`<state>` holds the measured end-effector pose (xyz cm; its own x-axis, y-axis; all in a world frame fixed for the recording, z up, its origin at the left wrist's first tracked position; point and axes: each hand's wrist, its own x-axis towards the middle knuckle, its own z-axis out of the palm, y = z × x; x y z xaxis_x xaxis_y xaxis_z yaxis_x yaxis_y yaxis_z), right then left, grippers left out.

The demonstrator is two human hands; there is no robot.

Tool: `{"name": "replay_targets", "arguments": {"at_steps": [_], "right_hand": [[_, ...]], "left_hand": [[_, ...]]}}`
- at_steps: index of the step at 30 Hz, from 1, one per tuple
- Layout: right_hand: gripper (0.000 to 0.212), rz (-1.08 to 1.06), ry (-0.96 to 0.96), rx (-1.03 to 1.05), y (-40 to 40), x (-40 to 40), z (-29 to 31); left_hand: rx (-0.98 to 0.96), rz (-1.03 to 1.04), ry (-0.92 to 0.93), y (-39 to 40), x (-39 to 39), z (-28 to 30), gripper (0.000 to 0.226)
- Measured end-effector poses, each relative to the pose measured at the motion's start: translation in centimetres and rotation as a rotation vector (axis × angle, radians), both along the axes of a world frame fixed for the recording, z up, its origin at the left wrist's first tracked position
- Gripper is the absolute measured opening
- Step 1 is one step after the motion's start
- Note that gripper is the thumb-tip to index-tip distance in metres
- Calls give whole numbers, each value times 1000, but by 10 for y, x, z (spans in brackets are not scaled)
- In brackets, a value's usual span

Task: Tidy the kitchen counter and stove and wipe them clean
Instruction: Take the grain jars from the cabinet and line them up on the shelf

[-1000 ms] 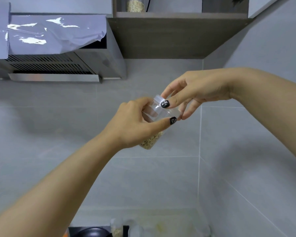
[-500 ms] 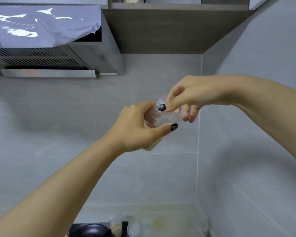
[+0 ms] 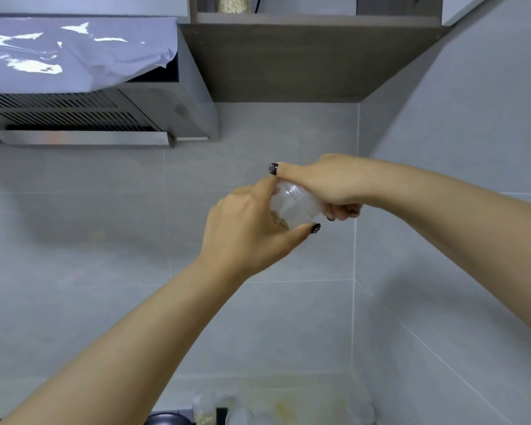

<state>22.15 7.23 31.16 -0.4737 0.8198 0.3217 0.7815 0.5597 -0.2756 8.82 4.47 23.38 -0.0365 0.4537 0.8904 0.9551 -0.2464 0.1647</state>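
I hold a small clear plastic jar with tan grains at its bottom, raised in front of the grey tiled wall. My left hand wraps the jar's lower body from the left. My right hand covers the jar's upper end, fingers curled round its clear lid. The jar lies tilted, its top toward the right. Most of the grain is hidden behind my left fingers.
A steel range hood covered in film hangs upper left. A dark shelf above holds another grain jar. Far below, several small jars stand on a stained counter beside a black stove.
My right hand has gone from pinching the lid with its fingertips to a full grip over the jar's top. The jar has tipped further sideways.
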Motion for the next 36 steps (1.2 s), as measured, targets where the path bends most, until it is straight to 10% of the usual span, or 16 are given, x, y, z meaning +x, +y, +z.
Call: {"name": "replay_targets", "arguments": {"at_steps": [4,8,18,24,31,36], "right_hand": [[90,-6,79,-62,9,8,17],[39,445,124,-43,12,25,32],[76,64,8,138,9,-4,33],[46,495,128,-147,6,15,41],[77,-16,3,229,1,-7,32],[48,306,66,284,0,6,38]], "left_hand": [[-92,-180,-236,-2,-6,12,69],[-224,-479,-488,-4,-22,24,45],[-83,-197,-226,-9,-21,23,63],[-126,-355,-364,-14,-32,31,48],[8,-63,-114,-16,-11,27,59],[-55,-330,-304,-15,-13,41,38]]}}
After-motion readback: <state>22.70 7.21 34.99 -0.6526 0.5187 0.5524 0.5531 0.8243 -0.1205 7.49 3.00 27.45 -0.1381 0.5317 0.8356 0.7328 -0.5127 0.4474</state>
